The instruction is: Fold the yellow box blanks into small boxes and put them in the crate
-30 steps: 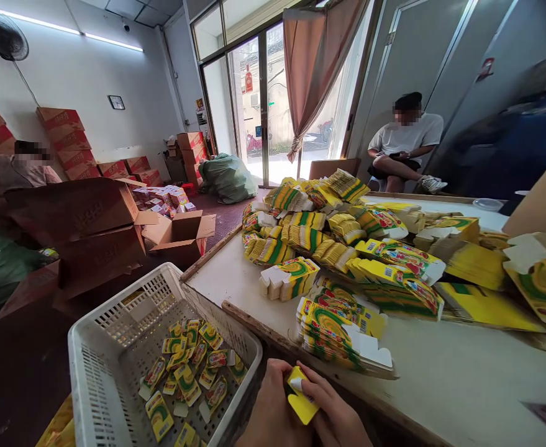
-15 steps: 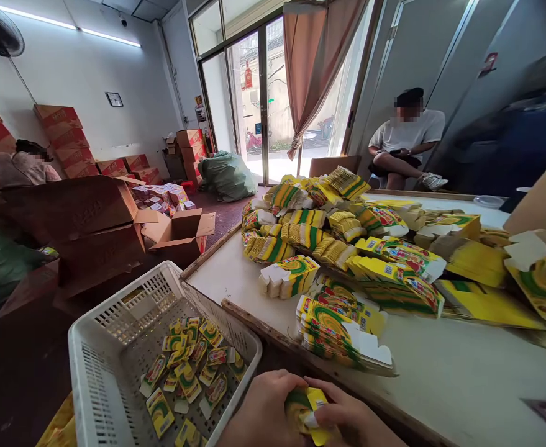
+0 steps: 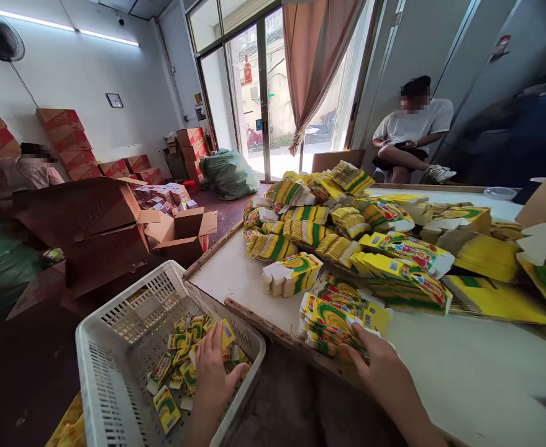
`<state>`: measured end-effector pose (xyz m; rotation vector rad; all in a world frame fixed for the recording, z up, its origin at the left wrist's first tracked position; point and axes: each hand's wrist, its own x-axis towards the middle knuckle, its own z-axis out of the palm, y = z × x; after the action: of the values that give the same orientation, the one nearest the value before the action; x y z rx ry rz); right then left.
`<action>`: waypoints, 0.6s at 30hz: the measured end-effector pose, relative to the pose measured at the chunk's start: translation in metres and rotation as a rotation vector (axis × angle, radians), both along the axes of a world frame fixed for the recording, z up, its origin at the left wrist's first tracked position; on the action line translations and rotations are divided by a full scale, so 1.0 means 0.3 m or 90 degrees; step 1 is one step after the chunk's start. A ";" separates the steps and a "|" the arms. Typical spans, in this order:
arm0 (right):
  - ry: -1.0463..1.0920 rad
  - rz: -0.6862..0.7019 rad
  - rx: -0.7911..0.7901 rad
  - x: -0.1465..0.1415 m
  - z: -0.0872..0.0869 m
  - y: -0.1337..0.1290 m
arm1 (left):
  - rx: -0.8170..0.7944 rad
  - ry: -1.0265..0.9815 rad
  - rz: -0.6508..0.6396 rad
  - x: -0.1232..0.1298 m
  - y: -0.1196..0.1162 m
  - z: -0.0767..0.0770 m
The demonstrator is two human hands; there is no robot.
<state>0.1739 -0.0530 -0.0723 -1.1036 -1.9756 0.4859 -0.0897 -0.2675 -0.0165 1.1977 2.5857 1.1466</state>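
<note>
My left hand [image 3: 214,366] reaches over the white basket [image 3: 86,347], fingers extended, with a small yellow box [image 3: 227,334] at its fingertips. Whether it still touches that box is unclear. Several small yellow-and-green boxes [image 3: 166,410] lie in the basket. On the table, my right hand [image 3: 377,360] has its thumb and fingers around the near end of a stack of flat yellow cartons [image 3: 326,320]. Its fingertips touch the white flaps.
A large heap of flat yellow cartons [image 3: 305,214] covers the back of the white table [image 3: 482,366]. Open brown boxes [image 3: 186,226] stand beyond the basket. One person [image 3: 415,124] sits behind the table; another [image 3: 30,171] is at far left.
My hands have parted. The left moved over the basket with the box they held together; the right moved up to the carton stack. The view has shifted slightly.
</note>
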 end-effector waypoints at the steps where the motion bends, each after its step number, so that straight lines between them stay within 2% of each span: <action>1: -0.036 0.001 0.033 0.000 -0.016 0.023 | 0.003 -0.026 -0.018 -0.002 -0.002 -0.006; 5: -0.073 0.012 0.098 -0.005 -0.037 0.051 | -0.002 -0.155 -0.167 0.084 0.018 -0.009; 8: -0.041 -0.010 0.131 -0.014 0.000 0.018 | -0.012 -0.255 -0.241 0.185 0.045 -0.011; 11: 0.024 -0.005 0.106 -0.041 0.054 -0.074 | 0.022 -0.404 -0.316 0.273 0.086 -0.036; 12: 0.047 0.022 0.074 -0.054 0.069 -0.117 | 0.071 -0.476 -0.342 0.296 0.103 -0.045; 14: 0.092 0.156 -0.030 -0.082 0.095 -0.209 | 0.234 -0.654 -0.359 0.328 0.143 -0.050; 16: 0.129 0.314 -0.190 -0.108 0.116 -0.293 | 0.420 -0.841 -0.303 0.340 0.183 -0.032; 18: 0.222 0.430 -0.343 -0.130 0.133 -0.354 | 0.556 -0.954 -0.222 0.338 0.215 0.000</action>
<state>0.1348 -0.1592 -0.0324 -0.5473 -1.9054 1.5267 0.0118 -0.2029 -0.0166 0.3521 0.7517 1.9695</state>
